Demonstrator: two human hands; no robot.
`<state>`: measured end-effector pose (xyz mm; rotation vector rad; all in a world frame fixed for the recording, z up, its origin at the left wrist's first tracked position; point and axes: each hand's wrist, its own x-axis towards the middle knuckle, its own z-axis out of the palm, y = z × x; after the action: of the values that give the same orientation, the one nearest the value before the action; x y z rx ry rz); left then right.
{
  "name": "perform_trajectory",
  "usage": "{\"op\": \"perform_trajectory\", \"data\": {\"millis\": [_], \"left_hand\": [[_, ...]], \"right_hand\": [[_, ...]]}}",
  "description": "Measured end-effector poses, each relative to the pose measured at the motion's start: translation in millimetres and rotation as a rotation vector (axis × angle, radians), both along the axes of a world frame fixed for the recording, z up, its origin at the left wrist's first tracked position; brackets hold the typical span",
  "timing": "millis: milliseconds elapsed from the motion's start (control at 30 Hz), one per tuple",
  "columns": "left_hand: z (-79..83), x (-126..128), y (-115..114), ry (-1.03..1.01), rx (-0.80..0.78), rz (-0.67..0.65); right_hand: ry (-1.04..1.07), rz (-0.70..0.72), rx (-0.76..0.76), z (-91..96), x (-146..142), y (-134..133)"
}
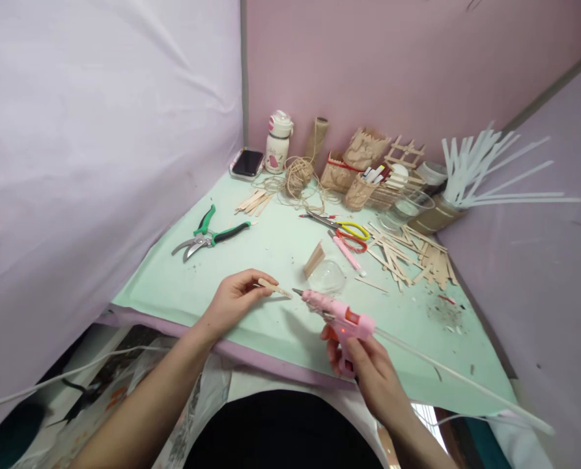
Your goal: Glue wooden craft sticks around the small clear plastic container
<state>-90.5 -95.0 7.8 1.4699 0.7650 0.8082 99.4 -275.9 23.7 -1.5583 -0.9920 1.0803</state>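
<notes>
Pinched between the fingers of my left hand (241, 294) is a short wooden craft stick (277, 287), held just above the table and pointing right. My right hand (361, 361) is wrapped round the handle of a pink hot glue gun (342, 314). The gun's metal nozzle points left and is close to the stick's free end; whether they touch I cannot tell. A long glue stick (447, 365) sticks out of the gun's back. Just beyond the nozzle stand a small upright piece of joined craft sticks (314, 260) and a clear plastic dish (327, 277).
Green-handled pruning shears (205, 240) lie at left. Scissors (352, 232) and a pink pen-like tool (348, 254) lie past the dish. Loose craft sticks (393, 257) are heaped at right, by a holder of glue sticks (471, 169). Twine (299, 177), a bottle (277, 143) and a phone (248, 163) stand behind.
</notes>
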Motion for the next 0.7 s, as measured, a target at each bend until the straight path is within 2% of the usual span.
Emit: {"op": "perform_trajectory", "data": {"millis": [200, 533, 700], "left_hand": [[-8.5, -2, 1, 0.047, 0.085, -0.045], [-8.3, -2, 0, 0.026, 0.095, -0.02], [-7.3, -1, -1, -0.01, 0.037, -0.019]], "right_hand": [[-0.243, 0.008, -0.036, -18.9, -10, 3], [-0.271, 0.001, -0.064, -21.0, -13, 1], [-0.269, -0.007, -0.027, -21.0, -14, 4]]}}
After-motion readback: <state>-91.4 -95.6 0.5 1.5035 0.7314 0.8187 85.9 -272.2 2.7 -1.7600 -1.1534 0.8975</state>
